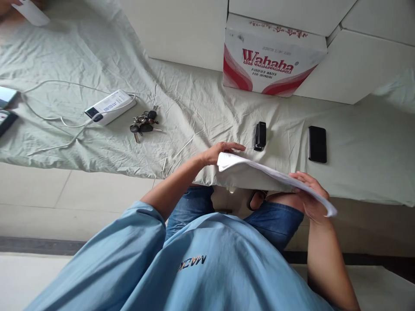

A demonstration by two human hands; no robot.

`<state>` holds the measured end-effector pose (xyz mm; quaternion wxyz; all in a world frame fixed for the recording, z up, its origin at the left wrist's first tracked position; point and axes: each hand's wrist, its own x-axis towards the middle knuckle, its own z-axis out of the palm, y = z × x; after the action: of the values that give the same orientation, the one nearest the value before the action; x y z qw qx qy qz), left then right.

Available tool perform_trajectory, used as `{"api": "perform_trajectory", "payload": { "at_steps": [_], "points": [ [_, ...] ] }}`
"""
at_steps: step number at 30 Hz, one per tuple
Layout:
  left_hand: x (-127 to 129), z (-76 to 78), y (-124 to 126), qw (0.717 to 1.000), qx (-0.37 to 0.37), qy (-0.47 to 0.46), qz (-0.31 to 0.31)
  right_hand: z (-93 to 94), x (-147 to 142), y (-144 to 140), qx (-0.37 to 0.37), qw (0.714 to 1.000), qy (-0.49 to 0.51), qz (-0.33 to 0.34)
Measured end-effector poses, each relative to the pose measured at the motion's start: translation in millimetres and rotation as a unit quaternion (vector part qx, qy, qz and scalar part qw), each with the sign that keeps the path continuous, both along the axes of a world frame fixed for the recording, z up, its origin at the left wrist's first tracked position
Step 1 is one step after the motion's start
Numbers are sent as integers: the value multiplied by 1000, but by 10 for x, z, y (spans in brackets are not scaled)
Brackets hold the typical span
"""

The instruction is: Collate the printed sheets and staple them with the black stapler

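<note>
Stack of white paper (259, 172) held just below black stapler (260, 135), over bed edge. Left hand (220, 153) fingers spread flat on top corner; right hand (309, 196) pinching opposite edge. Light, floppy, slippery sheets; probably best gripped at both ends.

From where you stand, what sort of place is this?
Probably a makeshift work spot in a home or storeroom: a table draped in wrinkled cloth, a Wahaha water carton among plain white boxes, and keys and a power bank lying about.
</note>
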<state>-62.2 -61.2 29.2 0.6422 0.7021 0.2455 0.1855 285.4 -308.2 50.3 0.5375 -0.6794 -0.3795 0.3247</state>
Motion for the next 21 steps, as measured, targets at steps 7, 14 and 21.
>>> {"api": "perform_trajectory", "payload": {
  "at_steps": [7,14,21],
  "points": [
    [219,7,-40,994,38,79,64,-54,-284,17,9,992,50,-118],
    [332,-16,-337,993,22,95,60,-158,-599,-580,-130,934,240,-232],
    [435,89,-327,994,-15,107,-19,-149,-454,-952,-206,910,266,-241]
  ]
}}
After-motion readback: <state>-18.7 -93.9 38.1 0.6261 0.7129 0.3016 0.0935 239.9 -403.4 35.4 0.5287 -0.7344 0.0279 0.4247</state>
